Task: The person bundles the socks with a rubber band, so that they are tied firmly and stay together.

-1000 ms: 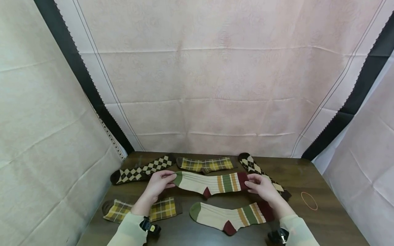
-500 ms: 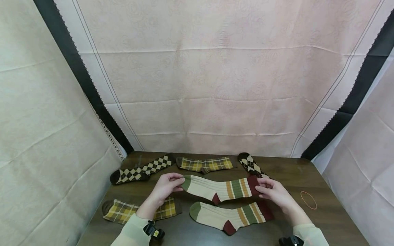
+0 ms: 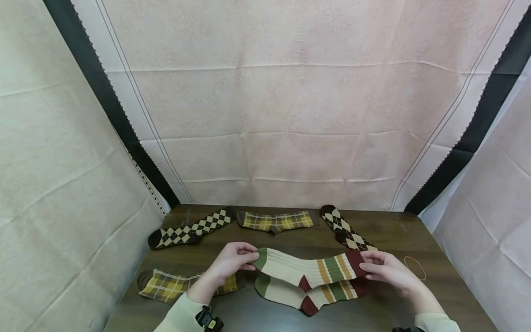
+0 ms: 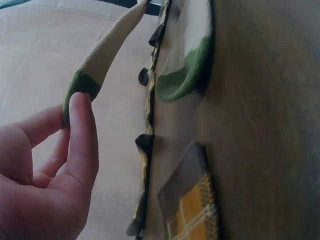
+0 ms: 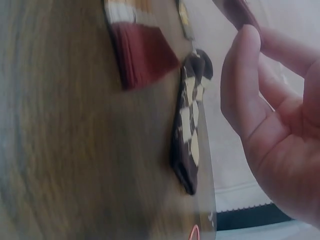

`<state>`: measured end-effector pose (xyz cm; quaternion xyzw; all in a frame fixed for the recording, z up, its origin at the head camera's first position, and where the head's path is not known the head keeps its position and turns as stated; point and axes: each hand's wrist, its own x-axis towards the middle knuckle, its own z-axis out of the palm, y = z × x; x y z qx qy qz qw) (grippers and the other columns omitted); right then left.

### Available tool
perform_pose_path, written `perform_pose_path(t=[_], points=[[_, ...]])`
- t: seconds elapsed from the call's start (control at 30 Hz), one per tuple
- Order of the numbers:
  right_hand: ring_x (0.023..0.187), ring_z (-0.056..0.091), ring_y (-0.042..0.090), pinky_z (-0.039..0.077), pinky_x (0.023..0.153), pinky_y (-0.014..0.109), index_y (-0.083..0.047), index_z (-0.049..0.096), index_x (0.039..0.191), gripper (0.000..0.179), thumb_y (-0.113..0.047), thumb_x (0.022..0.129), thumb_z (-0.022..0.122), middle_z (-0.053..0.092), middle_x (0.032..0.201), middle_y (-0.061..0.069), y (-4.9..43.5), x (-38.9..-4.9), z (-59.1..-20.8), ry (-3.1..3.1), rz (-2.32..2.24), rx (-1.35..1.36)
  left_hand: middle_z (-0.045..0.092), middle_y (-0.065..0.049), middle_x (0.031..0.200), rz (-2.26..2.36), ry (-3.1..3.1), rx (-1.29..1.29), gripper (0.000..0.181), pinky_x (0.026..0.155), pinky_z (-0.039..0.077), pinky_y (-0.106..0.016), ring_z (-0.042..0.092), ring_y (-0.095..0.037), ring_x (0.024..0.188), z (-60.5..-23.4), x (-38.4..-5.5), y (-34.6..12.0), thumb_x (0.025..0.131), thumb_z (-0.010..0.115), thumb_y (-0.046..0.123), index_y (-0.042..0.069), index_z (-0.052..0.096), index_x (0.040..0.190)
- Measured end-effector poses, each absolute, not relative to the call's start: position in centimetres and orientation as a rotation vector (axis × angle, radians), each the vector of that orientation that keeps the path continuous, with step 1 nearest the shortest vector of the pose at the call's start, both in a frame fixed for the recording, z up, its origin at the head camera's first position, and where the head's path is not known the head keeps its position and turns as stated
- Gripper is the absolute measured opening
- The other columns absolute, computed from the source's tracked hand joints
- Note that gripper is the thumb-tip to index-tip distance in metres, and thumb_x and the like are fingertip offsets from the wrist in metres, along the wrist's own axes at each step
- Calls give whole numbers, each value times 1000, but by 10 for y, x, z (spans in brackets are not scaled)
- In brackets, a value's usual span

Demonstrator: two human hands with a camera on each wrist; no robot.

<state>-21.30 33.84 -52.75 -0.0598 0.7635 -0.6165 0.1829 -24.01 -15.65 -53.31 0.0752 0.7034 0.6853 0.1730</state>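
Observation:
A cream sock (image 3: 290, 266) with a green toe, red heel and striped cuff is stretched level between both hands. My left hand (image 3: 235, 263) pinches its green toe between thumb and fingers. At the other end my right hand (image 3: 387, 269) pinches the dark red cuff (image 3: 355, 263). In the left wrist view the held sock (image 4: 107, 52) hangs above the table. A matching cream sock (image 3: 282, 291) lies flat on the table just below, partly covered by the held one in the head view. Its green toe (image 4: 182, 77) points toward the left side.
Along the back lie a checkered sock (image 3: 195, 230), a yellow plaid sock (image 3: 275, 222) and an argyle sock (image 3: 346, 230). Another plaid sock (image 3: 163, 286) lies at the left under my forearm. A rubber band (image 3: 416, 265) sits at the right on the wooden table (image 3: 448, 295).
Both hands have carried the held sock toward the front and to the right, so it now overlaps the matching sock. The other socks have stayed in place.

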Motion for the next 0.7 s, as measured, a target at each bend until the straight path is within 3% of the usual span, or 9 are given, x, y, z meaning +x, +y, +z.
perform_pose_path(t=[0.3,0.7], points=[[100,70,16,63,82,32,24,41,143,57,-7,104,69,69,116,9,355,-208,-531,2076,-1705,-236,75,-13,100,1794,1946,287,27,79,66,-40,76,-22,78,-531,-230,-150,99,77,8,-8,70,120],[95,71,17,63,81,33,21,42,140,51,-6,104,68,69,110,7,359,-206,-536,2001,-1685,-275,74,-12,92,1751,1913,271,20,73,66,-37,74,-19,71,-538,-223,-144,95,80,4,-6,72,111]])
